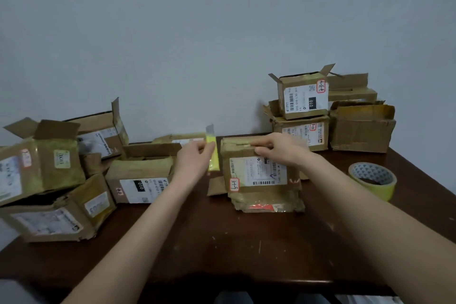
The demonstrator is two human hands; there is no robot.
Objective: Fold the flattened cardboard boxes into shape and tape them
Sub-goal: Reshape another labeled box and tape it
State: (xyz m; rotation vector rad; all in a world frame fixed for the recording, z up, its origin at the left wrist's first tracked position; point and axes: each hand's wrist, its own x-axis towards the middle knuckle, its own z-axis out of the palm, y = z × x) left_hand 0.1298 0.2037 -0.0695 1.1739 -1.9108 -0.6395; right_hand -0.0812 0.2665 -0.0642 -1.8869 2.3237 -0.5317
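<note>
A worn cardboard box (259,180) with a white shipping label stands in the middle of the dark wooden table (222,242). My right hand (278,149) rests on its top front edge, fingers pressing the closed flaps. My left hand (195,158) grips a yellow utility knife (212,153) held upright just left of the box, its grey blade pointing up. A roll of yellowish tape (373,180) lies on the table to the right, apart from both hands.
Several shaped boxes crowd the left side (42,163), one with a label (140,177) right beside my left arm. More boxes are stacked at the back right (303,96) against the wall. The table's near edge runs below my forearms.
</note>
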